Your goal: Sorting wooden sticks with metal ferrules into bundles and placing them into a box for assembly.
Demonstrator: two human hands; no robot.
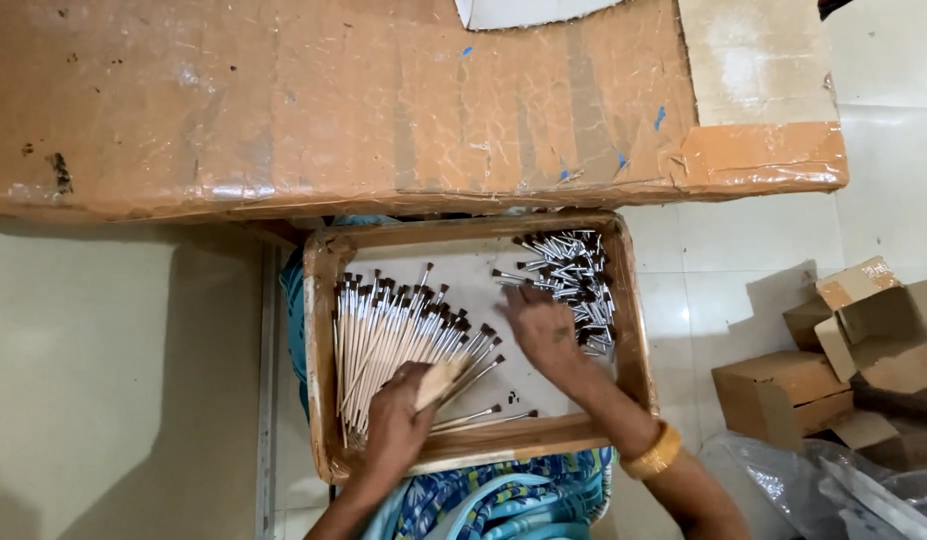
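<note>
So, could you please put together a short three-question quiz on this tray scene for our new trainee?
1. True or false: the left hand grips a bundle of brushes by their handles.
2. Where does the right hand rest? A) on the cardboard-covered table B) on the loose heap of ferrules in the tray C) on the small boxes
3. Which wrist wears the orange bangle?

Key: 1 true; 2 B; 3 the right.
</note>
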